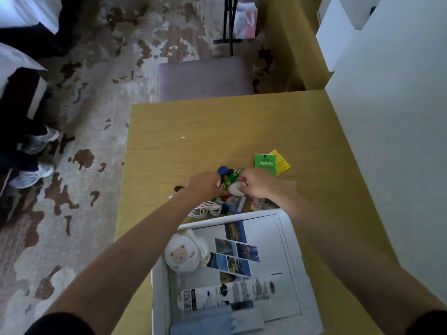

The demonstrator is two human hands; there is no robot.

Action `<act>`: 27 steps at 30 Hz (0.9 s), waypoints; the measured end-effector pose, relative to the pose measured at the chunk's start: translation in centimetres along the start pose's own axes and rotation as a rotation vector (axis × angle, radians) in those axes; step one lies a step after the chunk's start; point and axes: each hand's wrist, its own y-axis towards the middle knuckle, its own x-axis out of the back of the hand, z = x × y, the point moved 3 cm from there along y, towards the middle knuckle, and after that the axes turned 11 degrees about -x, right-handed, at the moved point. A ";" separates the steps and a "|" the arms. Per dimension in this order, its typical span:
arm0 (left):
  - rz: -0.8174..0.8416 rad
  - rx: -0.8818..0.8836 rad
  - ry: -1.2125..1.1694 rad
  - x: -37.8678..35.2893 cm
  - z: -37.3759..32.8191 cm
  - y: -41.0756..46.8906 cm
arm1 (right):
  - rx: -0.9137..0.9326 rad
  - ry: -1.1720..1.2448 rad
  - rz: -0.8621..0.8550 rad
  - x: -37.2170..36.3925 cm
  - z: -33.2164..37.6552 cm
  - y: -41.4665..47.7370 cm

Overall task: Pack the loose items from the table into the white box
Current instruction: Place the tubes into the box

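The white box [294,240] lies open at the near edge of the wooden table [193,131]. Inside are a white pouch with a sheep face [183,252], a printed sheet with photos [238,250] and a white tube [225,294]. Beyond the box sits a pile of loose items. My left hand [204,184] is closed on a green packet [231,180] in that pile. My right hand [256,183] pinches a round white item [234,189] beside it. A coiled white cable [209,210], a blue object [223,170] and a green sachet [264,163] over a yellow sachet [281,163] lie nearby.
A white wall [387,141] borders the table on the right. A grey padded stool [205,79] stands past the far edge. A person's legs and sneakers [36,153] are on the patterned carpet at left. A black stand [229,25] is further back.
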 end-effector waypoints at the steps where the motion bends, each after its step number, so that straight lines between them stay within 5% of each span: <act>1: 0.035 -0.003 0.026 -0.4 0.1 0.5 | 0.000 -0.041 0.002 -0.1 0.2 0.7; 6: 0.013 0.043 -0.103 -1.0 1.4 1.3 | 0.049 -0.210 -0.060 0.0 1.2 2.4; 18: -0.476 0.027 -1.196 2.8 2.0 -6.7 | 0.150 -0.665 -0.087 -1.2 4.5 2.0; 20: -0.501 0.003 -1.135 2.4 2.1 -8.0 | 0.106 -0.526 -0.105 -0.4 4.5 1.2; 27: -0.544 -0.148 -0.723 1.0 0.8 -14.2 | 0.014 0.593 -0.162 4.7 2.5 -7.6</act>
